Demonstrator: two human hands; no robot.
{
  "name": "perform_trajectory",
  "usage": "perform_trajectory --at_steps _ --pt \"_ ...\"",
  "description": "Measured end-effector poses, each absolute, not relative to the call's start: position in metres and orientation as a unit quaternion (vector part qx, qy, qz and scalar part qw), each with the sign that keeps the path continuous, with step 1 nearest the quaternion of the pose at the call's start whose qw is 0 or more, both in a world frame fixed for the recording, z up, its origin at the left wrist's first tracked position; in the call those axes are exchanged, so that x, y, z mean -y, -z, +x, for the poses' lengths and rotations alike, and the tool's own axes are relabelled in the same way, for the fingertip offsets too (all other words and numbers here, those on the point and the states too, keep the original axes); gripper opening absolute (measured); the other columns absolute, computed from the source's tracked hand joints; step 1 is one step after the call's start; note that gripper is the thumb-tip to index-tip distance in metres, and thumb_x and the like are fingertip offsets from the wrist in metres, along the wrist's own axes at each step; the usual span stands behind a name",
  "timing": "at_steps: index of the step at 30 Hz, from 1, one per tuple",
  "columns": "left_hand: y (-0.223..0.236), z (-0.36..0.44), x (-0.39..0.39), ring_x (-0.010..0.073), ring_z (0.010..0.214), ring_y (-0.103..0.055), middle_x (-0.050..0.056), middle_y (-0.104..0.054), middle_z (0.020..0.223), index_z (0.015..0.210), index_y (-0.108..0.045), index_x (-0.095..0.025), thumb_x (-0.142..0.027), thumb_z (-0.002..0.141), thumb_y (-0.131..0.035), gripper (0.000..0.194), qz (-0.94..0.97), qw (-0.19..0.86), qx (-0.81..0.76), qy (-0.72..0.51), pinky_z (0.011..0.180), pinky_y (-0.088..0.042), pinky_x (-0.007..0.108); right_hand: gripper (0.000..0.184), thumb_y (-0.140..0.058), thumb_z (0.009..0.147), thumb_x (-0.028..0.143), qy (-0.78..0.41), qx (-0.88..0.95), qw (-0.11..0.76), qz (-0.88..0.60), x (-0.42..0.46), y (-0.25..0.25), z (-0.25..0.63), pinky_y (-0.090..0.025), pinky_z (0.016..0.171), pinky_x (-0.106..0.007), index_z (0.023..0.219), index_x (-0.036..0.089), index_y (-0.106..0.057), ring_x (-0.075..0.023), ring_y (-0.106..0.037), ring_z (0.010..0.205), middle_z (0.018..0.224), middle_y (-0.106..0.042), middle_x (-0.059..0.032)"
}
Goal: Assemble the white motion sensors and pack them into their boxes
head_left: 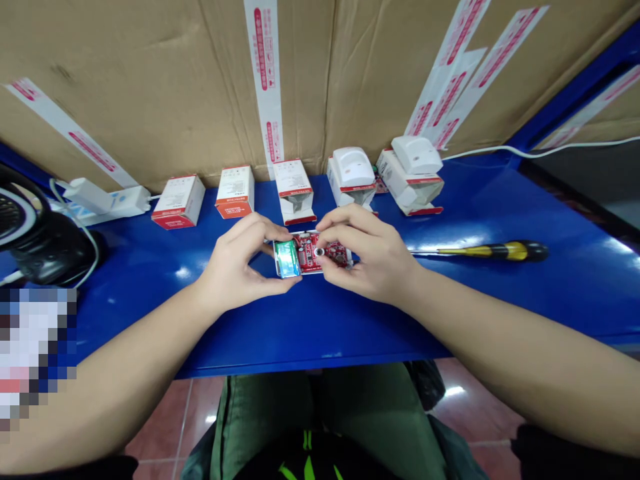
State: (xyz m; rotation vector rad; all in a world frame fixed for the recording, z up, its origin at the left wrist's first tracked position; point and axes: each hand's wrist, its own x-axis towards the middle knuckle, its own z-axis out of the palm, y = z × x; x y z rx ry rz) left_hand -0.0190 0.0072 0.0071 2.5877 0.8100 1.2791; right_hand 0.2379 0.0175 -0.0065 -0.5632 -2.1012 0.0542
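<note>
A white open casing with a red circuit board [309, 259] in it is held just above the blue table. A shiny green-blue rectangular block [287, 259] covers its left end. My left hand [243, 263] is closed round that end, thumb at the near edge and fingers at the far edge. My right hand [367, 253] pinches a small round dark-centred part [319, 253] over the board between thumb and forefinger. Whether this part is fixed to the board I cannot tell. The right end of the casing is partly hidden by my right hand.
Along the back of the blue table [300, 327] stand several red-and-white boxes [236, 190], two topped with white detectors [354, 167]. A yellow-black screwdriver [495, 251] lies at right. A power strip [113, 203] and a black device [47, 233] are at left. Cardboard [165, 80] backs the table.
</note>
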Motion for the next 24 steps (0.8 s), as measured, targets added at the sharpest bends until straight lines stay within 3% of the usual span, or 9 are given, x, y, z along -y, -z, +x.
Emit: perform_trajectory --at_steps 8,17,24 --pt "-0.0063 -0.0214 -0.0075 0.0173 0.087 -0.072 0.005 -0.074 0.106 0.127 -0.074 -0.022 -0.044 0.081 -0.096 0.055 0.859 0.082 -0.289 -0.414 0.068 -0.070 0.030 0.020 -0.068 0.090 0.012 -0.016 0.860 0.456 -0.229 -0.0146 0.0039 0.2379 -0.061 0.084 -0.043 0.103 0.027 -0.067 -0.0252 -0.071 0.095 0.107 -0.073 -0.0064" --pt "-0.0069 -0.0219 -0.0097 0.0159 0.083 -0.070 0.004 -0.073 0.102 0.124 -0.075 -0.021 -0.040 0.081 -0.097 0.052 0.870 0.033 -0.260 -0.418 0.064 -0.066 0.026 0.016 -0.066 0.092 0.012 -0.013 0.864 0.448 -0.228 -0.0134 0.0010 0.2378 -0.061 0.081 -0.042 0.100 0.026 -0.063 -0.0242 -0.070 0.094 0.104 -0.070 -0.0067" --pt "-0.0064 -0.0231 -0.0118 0.0190 0.091 -0.073 0.006 -0.076 0.110 0.123 -0.073 -0.022 -0.039 0.083 -0.096 0.049 0.875 0.039 -0.253 -0.410 0.070 -0.067 0.030 0.012 -0.070 0.089 0.017 -0.023 0.852 0.453 -0.261 -0.0155 0.0089 0.2394 -0.060 0.086 -0.044 0.097 0.025 -0.070 -0.0272 -0.072 0.104 0.118 -0.071 -0.0102"
